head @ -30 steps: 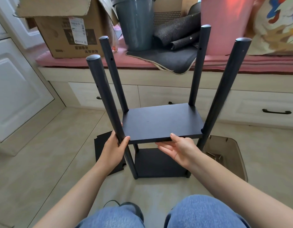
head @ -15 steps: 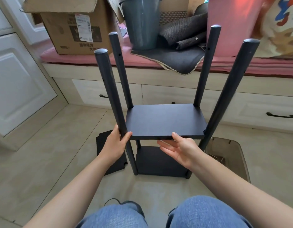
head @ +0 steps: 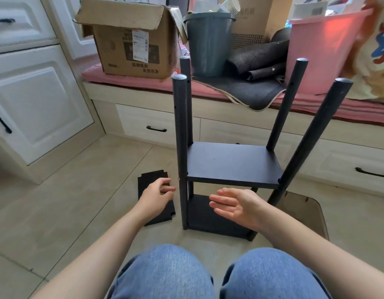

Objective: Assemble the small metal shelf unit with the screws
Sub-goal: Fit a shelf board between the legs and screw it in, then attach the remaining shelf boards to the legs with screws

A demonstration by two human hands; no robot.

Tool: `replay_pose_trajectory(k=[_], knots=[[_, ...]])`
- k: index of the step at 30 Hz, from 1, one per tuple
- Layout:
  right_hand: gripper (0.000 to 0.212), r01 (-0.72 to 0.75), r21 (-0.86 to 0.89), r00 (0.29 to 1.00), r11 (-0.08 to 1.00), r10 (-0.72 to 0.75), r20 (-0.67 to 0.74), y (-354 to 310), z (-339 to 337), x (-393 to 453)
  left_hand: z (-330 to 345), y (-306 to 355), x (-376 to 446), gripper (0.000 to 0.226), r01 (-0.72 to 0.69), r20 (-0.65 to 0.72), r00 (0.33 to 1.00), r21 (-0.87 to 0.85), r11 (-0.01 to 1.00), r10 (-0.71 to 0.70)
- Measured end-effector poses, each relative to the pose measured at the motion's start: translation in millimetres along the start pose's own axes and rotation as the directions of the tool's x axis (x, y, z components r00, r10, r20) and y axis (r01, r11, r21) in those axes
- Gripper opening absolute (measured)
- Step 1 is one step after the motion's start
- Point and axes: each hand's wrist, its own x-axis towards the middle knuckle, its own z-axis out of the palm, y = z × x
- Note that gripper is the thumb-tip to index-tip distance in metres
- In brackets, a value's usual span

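The window seat (head: 208, 98) spans the upper frame from nine to three o'clock, its far contents cut off by the top edge; a cardboard box (head: 130, 39) and a grey bin (head: 208, 44) sit on its pink cushion. At centre the black shelf unit (head: 232, 162) stands on the tile floor (head: 68, 190), four poles rising above the upper board; its lower board is partly hidden behind the right hand (head: 240, 206) and the near right pole. At seven o'clock of the unit a loose black panel (head: 152, 180) lies flat, half covered by the left hand (head: 156, 195). Neither hand touches the unit: the left fingers (head: 165, 186) hang loosely curled, holding nothing, just beside the near left pole; the right fingers are straight, palm up, below the upper board. A brown tray (head: 303, 210) at four o'clock is partly hidden by the forearm. No screws can be made out.
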Motion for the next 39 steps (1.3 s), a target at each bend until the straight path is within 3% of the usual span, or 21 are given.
replay_pose_trajectory(k=[4,11,20,25,31,35,39], knots=[[0.015,-0.009,-0.121,1.0,0.993,0.011,0.014,8,19,0,-19,-20,-18,0.026,0.052,-0.013,0.999,-0.053,0.997,-0.053],[0.019,0.007,-0.323,0.999,0.946,0.011,0.053,33,58,24,-37,-77,-24,0.021,0.143,-0.071,0.986,-0.116,0.983,-0.152],[0.024,0.017,-0.651,0.996,0.759,0.043,0.075,85,102,96,-34,-165,-2,0.019,0.285,-0.079,0.952,-0.116,0.952,-0.294],[0.026,0.028,-0.752,0.994,0.659,0.062,0.092,116,110,146,-22,-209,22,0.02,0.36,-0.065,0.928,-0.088,0.929,-0.366],[0.04,0.023,-0.862,0.998,0.507,0.046,0.053,147,115,208,-3,-237,56,0.031,0.388,-0.032,0.919,-0.098,0.916,-0.393],[0.016,-0.067,-0.895,0.998,0.441,0.048,-0.051,158,122,246,6,-246,77,0.036,0.376,-0.043,0.923,-0.104,0.921,-0.382],[0.037,-0.153,-0.91,0.988,0.386,0.039,-0.149,167,126,283,10,-254,96,0.044,0.403,-0.048,0.911,-0.123,0.907,-0.411]])
